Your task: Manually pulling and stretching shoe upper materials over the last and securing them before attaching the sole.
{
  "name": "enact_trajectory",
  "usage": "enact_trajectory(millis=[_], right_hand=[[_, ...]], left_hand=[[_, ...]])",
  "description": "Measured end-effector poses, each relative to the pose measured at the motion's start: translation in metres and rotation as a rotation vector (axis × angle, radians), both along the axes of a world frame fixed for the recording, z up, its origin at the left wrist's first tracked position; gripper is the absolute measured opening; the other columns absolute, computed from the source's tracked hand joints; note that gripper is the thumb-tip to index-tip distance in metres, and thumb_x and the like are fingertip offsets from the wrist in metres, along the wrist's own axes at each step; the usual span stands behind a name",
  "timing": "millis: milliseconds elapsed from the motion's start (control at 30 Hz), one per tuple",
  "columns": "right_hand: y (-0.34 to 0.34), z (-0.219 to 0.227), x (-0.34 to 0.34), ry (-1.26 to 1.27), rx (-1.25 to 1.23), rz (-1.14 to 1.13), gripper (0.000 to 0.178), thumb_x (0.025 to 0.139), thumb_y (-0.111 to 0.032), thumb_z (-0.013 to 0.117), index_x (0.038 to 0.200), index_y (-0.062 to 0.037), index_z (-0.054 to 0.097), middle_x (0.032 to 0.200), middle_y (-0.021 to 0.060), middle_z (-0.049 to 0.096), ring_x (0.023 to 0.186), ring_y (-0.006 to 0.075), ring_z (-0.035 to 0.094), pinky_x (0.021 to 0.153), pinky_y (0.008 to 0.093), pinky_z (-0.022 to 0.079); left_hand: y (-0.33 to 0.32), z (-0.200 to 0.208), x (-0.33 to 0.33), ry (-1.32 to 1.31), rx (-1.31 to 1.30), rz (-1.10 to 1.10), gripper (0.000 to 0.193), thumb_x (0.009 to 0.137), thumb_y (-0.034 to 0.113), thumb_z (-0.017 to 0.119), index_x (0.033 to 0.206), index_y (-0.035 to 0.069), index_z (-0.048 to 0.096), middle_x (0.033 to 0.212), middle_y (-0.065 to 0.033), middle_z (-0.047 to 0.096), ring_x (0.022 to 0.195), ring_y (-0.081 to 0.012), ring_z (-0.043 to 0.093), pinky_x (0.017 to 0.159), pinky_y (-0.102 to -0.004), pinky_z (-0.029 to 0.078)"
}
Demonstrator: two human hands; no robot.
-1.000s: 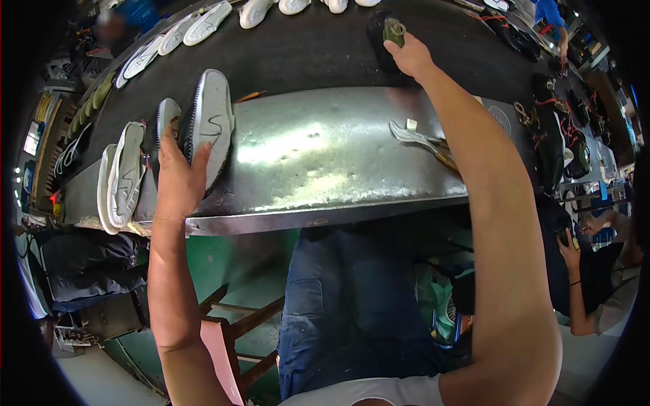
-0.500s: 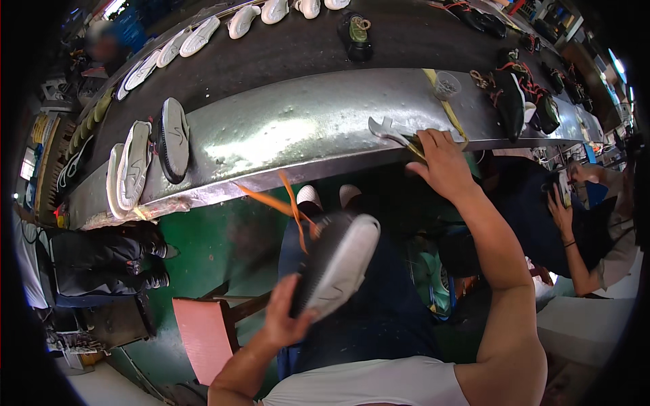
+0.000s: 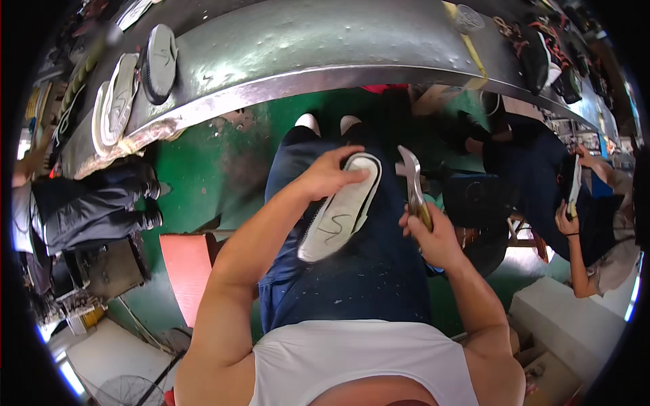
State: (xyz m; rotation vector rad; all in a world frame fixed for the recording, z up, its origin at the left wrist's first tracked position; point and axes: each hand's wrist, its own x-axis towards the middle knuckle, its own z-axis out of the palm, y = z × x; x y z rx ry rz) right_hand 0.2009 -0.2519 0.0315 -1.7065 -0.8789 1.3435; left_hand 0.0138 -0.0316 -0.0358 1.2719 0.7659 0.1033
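The left hand (image 3: 330, 176) grips the pale shoe (image 3: 336, 229) over the thighs (image 3: 382, 287); at its two o'clock, the right hand (image 3: 437, 237) grips a hammer-like tool (image 3: 412, 183); weak left hold, hard to judge, could drop the shoe.

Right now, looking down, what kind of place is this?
It looks like a shoe workshop. The left hand holds a pale shoe over the lap, the right hand grips a metal tool, and more shoes sit along a long bench.
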Motion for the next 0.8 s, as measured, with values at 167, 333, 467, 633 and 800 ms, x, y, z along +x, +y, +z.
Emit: enact_trajectory(millis=[167, 333, 467, 633, 800], right_hand=[[0.008, 0.028, -0.019, -0.038, -0.029, 0.327, 0.031, 0.100, -0.019, 0.058, 0.126, -0.0019, 0.057, 0.094, 0.0053, 0.069, 0.078, 0.0127, 0.063, 0.074, 0.0288, 0.051], [0.023, 0.026, -0.039, 0.173, -0.045, 0.386, 0.038, 0.101, -0.024, 0.058, 0.131, -0.0013, 0.056, 0.101, 0.0068, 0.068, 0.084, 0.0125, 0.061, 0.078, 0.0299, 0.051], [0.044, 0.030, -0.044, 0.445, -0.087, 0.352, 0.035, 0.102, -0.024, 0.056, 0.125, 0.0018, 0.057, 0.104, 0.0075, 0.066, 0.088, 0.0144, 0.062, 0.079, 0.0311, 0.052], [0.067, 0.021, -0.050, 0.166, -0.265, 0.508, 0.027, 0.101, -0.023, 0.056, 0.114, 0.0004, 0.059, 0.093, 0.0088, 0.065, 0.081, 0.0142, 0.063, 0.075, 0.0301, 0.052], [0.063, -0.033, -0.064, -0.382, 0.307, 0.488, 0.020, 0.097, -0.015, 0.060, 0.109, 0.0012, 0.057, 0.098, 0.0199, 0.066, 0.083, 0.0355, 0.066, 0.074, 0.0419, 0.053]], left_hand=[[-0.028, 0.032, -0.043, -0.327, 0.047, 0.266, 0.066, 0.094, 0.010, 0.070, 0.152, 0.011, 0.038, 0.122, -0.0036, 0.060, 0.113, -0.0127, 0.056, 0.100, -0.0314, 0.045], [-0.039, 0.029, -0.074, -0.286, 0.143, 0.294, 0.058, 0.098, 0.018, 0.066, 0.150, 0.014, 0.040, 0.142, -0.0079, 0.044, 0.122, -0.0181, 0.051, 0.106, -0.0331, 0.041], [-0.036, 0.043, -0.089, -0.209, 0.264, 0.254, 0.052, 0.100, 0.020, 0.063, 0.147, 0.011, 0.043, 0.134, -0.0090, 0.051, 0.120, -0.0181, 0.052, 0.107, -0.0328, 0.040], [-0.036, 0.030, -0.099, -0.186, 0.303, 0.316, 0.045, 0.101, 0.019, 0.063, 0.143, 0.009, 0.048, 0.126, -0.0085, 0.058, 0.117, -0.0144, 0.052, 0.103, -0.0301, 0.043], [-0.033, 0.013, -0.112, -0.351, 0.143, 0.423, 0.045, 0.099, 0.016, 0.065, 0.142, 0.007, 0.051, 0.124, -0.0042, 0.060, 0.115, -0.0128, 0.054, 0.103, -0.0306, 0.042]])
